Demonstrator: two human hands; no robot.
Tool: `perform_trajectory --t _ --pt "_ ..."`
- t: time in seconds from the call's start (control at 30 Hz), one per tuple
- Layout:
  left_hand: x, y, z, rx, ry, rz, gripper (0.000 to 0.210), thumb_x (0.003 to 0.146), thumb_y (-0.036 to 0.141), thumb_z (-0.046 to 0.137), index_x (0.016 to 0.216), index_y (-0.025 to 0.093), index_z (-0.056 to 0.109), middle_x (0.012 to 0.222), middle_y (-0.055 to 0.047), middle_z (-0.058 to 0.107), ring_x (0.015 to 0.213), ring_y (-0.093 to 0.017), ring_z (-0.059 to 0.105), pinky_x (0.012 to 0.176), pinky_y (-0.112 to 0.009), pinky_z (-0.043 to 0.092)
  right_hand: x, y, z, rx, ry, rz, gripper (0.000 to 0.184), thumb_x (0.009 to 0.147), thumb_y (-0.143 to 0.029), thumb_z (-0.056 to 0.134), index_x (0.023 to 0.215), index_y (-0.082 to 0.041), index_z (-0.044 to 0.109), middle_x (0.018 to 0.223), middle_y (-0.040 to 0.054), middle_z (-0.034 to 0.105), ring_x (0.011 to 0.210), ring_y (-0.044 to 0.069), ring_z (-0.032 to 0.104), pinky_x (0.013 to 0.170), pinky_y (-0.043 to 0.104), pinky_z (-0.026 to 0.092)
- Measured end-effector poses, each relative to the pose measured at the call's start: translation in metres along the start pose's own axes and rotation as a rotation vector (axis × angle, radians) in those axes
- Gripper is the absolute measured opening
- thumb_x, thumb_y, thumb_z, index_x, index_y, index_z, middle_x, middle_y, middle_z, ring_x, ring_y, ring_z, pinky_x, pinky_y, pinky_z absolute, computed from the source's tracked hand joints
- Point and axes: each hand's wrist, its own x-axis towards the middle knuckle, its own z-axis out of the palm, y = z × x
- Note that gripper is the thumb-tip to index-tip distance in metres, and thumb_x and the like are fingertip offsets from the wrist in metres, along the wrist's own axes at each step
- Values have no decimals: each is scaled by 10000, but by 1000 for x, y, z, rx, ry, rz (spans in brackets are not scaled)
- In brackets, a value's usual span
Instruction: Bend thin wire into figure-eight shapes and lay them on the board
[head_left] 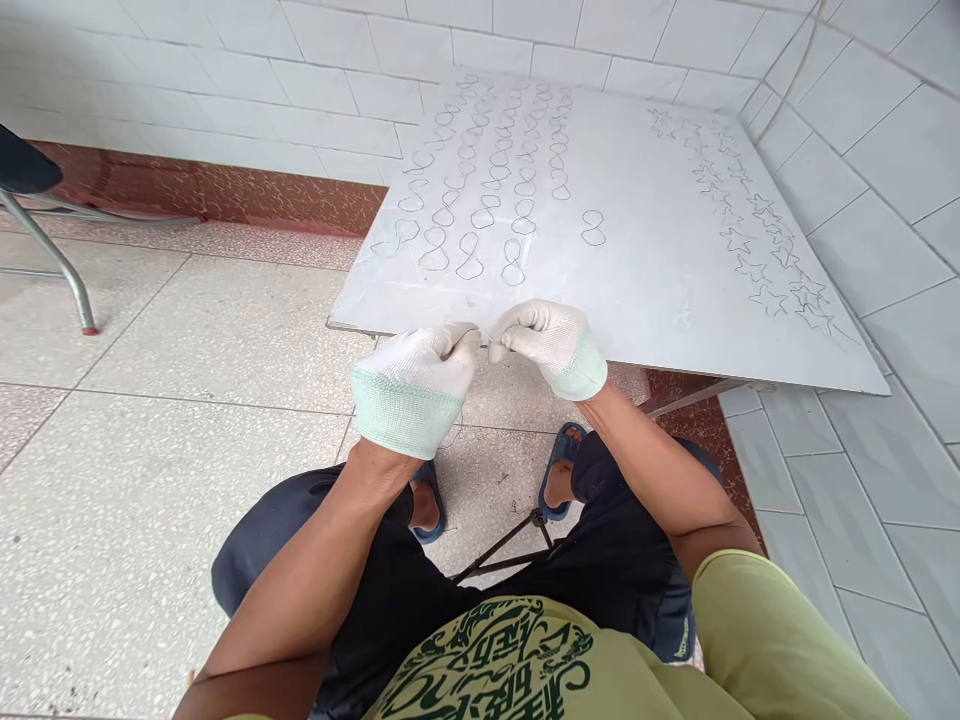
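Observation:
My left hand (421, 385), in a white knit glove with a mint-green cuff, is pinched closed at the near edge of the white board. Close beside it, my right hand (551, 345), gloved the same way, has thumb and forefinger pressed together. A thin wire (485, 340) seems to run between the fingertips; most of it is hidden by the gloves. Beyond the hands, rows of thin figure-eight wire shapes (470, 257) lie on the left half of the board. One figure-eight (593, 228) lies apart, to their right. Star-shaped wire pieces (769, 297) line the right side.
The white board (645, 270) forms a tabletop against tiled walls (600, 35). Metal chair legs (71, 275) stand on the speckled floor (187, 480) at left. My knees and blue slippers (556, 480) are below the table, near a dark metal bar (499, 560).

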Motion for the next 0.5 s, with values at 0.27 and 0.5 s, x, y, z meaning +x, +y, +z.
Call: perform_trajectory --t 0.27,0.5 --pt "-4 8 4 27 31 -73 427 1053 367 511 705 245 727 508 4 499 583 -192 506 611 -340 306 2 1 -1 22 -30 -4 152 903 -344 763 804 -234 796 801 7 822 806 186 769 873 348 648" --pt "-1 2 15 8 45 -79 434 1051 390 533 670 241 676 529 -21 562 590 -194 544 578 -323 308 0 -3 1 -29 17 11 134 879 -327 756 789 -242 807 804 -2 825 819 186 768 865 335 646"
